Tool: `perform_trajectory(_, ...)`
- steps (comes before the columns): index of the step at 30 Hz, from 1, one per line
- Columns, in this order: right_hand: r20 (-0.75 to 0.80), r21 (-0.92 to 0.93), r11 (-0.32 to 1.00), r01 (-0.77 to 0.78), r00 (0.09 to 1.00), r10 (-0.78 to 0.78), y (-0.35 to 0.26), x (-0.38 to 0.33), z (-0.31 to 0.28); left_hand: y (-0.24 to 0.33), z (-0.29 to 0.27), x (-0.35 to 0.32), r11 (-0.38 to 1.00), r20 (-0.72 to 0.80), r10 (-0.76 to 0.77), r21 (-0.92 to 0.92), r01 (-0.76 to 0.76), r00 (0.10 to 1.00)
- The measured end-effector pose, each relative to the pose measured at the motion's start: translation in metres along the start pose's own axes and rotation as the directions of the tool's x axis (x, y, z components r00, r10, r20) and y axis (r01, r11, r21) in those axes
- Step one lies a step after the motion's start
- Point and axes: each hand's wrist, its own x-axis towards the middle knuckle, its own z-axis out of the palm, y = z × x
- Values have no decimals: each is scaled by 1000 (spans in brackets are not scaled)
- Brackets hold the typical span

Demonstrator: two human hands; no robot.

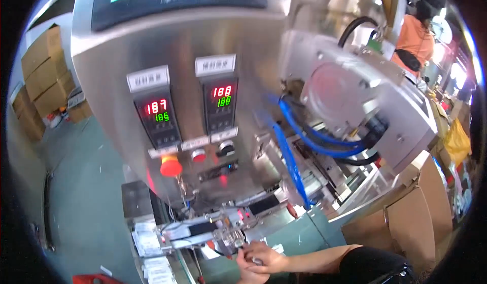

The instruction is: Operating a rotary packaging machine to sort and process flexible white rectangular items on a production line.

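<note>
My right hand [269, 258] comes in from the lower right, bare-forearmed below a black sleeve. Its fingers are curled closed against my left hand [248, 273], which sits just beneath it at the lower edge. Both hands meet at a small metal fitting [233, 239] at the front of the machine. A thin dark piece runs beside the fingertips, but the fingers hide whatever they grip. Behind the fitting stretches a metal rail [264, 218] with small red lights near it.
The steel machine cabinet [111, 71] carries two temperature displays, a red emergency button [171, 166] and blue air hoses [289, 157]. Stacks of white printed sheets [147, 241] lie left. An open cardboard box [416, 213] stands right. A person in orange [413, 43] is farther back.
</note>
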Motion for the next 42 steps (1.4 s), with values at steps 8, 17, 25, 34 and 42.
perform_trajectory(8, 206, 41, 924, -381, 908, 365, -77, 15, -52, -52, 79, -32, 597, 83, 324, 755, -272, 942)
perform_trajectory(17, 131, 63, 910, -411, 907, 400, -206, 98, -125, -1, 294, -77, -462, -90, -487, 870, -169, 868)
perform_trajectory(25, 426, -240, 935, 260, 894, -139, -285, 115, -190, -28, 513, -156, -36, -200, -728, 966, 255, 655)
perform_trajectory(34, 134, -555, 176, -813, 121, 984, -388, 24, -340, -76, 427, -184, 688, -226, -558, 413, 597, 799)
perform_trajectory(42, -630, 318, -711, -627, -700, 335, -590, -320, -333, -43, 400, -151, -11, -664, -415, 688, 726, 622)
